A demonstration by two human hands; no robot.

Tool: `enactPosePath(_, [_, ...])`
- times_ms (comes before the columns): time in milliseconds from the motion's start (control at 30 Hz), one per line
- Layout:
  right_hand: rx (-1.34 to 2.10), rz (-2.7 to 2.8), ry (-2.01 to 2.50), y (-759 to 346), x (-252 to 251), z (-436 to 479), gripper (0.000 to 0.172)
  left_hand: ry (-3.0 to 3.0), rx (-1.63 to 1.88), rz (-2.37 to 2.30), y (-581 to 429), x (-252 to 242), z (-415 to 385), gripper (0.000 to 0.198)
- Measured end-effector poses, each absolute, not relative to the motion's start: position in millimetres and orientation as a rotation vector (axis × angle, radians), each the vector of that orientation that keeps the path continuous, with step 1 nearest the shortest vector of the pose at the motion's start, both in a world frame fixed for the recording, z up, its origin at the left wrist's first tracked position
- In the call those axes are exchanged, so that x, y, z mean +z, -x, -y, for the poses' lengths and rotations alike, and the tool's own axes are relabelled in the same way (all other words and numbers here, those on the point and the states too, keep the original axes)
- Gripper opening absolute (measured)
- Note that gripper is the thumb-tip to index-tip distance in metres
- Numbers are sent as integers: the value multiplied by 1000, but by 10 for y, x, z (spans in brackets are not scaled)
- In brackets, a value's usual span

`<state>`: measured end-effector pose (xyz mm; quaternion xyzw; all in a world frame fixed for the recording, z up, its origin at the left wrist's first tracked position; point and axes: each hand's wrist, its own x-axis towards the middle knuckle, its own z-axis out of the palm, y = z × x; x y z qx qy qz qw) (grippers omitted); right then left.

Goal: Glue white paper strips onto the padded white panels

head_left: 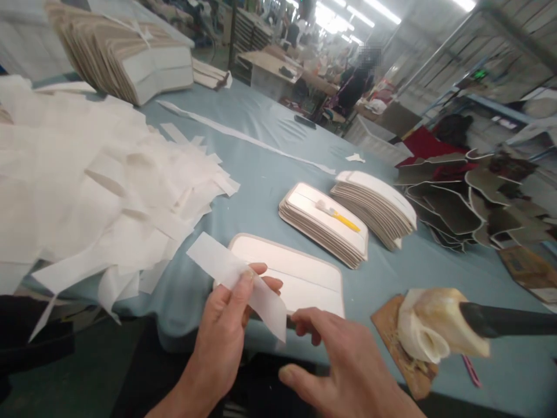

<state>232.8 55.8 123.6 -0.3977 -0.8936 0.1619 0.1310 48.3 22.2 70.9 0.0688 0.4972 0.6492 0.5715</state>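
Observation:
My left hand (232, 310) pinches a white translucent strip (213, 258) between thumb and fingers, above the table's near edge. Close by on the right, my right hand (335, 348) has its thumb and fingers apart, with its fingertips near the strip's lower end. Whether they touch the strip I cannot tell. Under and behind the strip lies a flat white panel (300, 278) with a beige rim and a line along it, partly hidden by my hands. Beyond it stands a stack of similar panels (322, 220) with a yellow-handled tool (343, 220) on top.
A big loose heap of white strips (108, 191) covers the table's left side. Tied panels (161, 67) stand behind it. Another curved stack (374, 203) sits at back right. Near right, a dark-handled object wrapped in yellowish material (435, 325) rests on a brown board (391, 325).

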Motion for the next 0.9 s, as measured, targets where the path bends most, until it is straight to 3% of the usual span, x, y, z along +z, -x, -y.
enactPosePath(67, [734,2450,1385,-2362,1305,-535,31,-341,1453,-1200,-557,646,-108,64])
enactPosePath(300, [1259,1996,1395,-1990,1187,-605,32,-665,1286,-1109,-821,649,43,59])
enactPosePath(733, [1359,1893,1350,-1723,1065,-771,34,-750,1292,-1218,-841,657,-161,63])
enactPosePath(900, [1526,1794,1278,-1570,1068,-936,40,-944,1201,-1285,-679,652,-190,31])
